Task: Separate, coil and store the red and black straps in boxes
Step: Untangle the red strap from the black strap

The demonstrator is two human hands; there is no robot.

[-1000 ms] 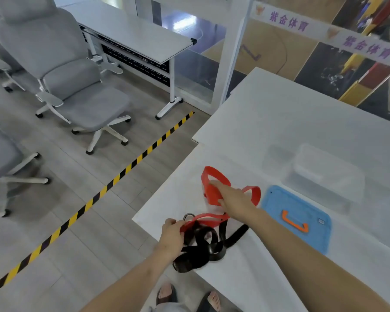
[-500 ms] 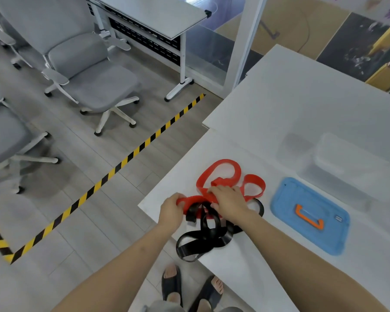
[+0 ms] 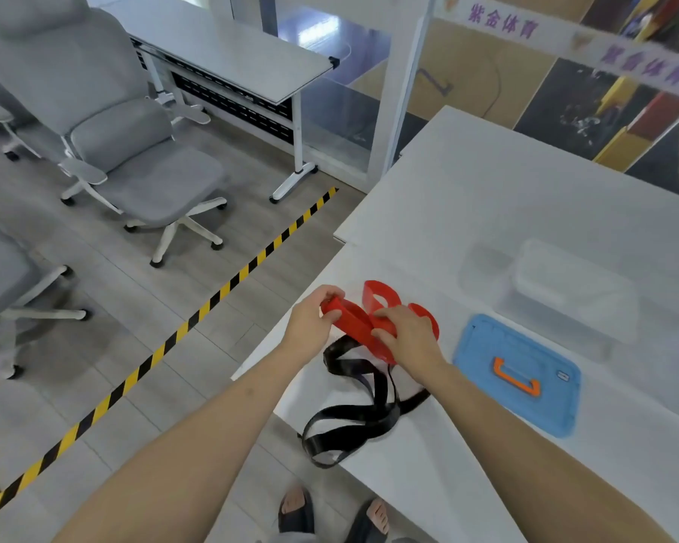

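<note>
A red strap (image 3: 355,319) is held between both hands above the white table (image 3: 526,197), near its left corner. My left hand (image 3: 310,323) grips one looped end. My right hand (image 3: 406,335) pinches the strap's middle, with red loops rising behind the fingers. Below them the black strap (image 3: 363,409) lies in loose tangled loops on the table, its lowest loop hanging over the front edge. To the right stands a clear plastic box (image 3: 569,291). In front of it a blue lid (image 3: 520,372) with an orange handle lies flat.
Grey office chairs (image 3: 126,139) stand on the floor at left, beyond a yellow-and-black tape line (image 3: 197,319). A second grey desk (image 3: 228,60) is at the back. A glass partition with a white post (image 3: 404,84) runs behind the table. My feet in sandals show below the table edge.
Both hands have lifted the red strap up and away from the black one, which now lies by itself on the table. The camera view shifted slightly.
</note>
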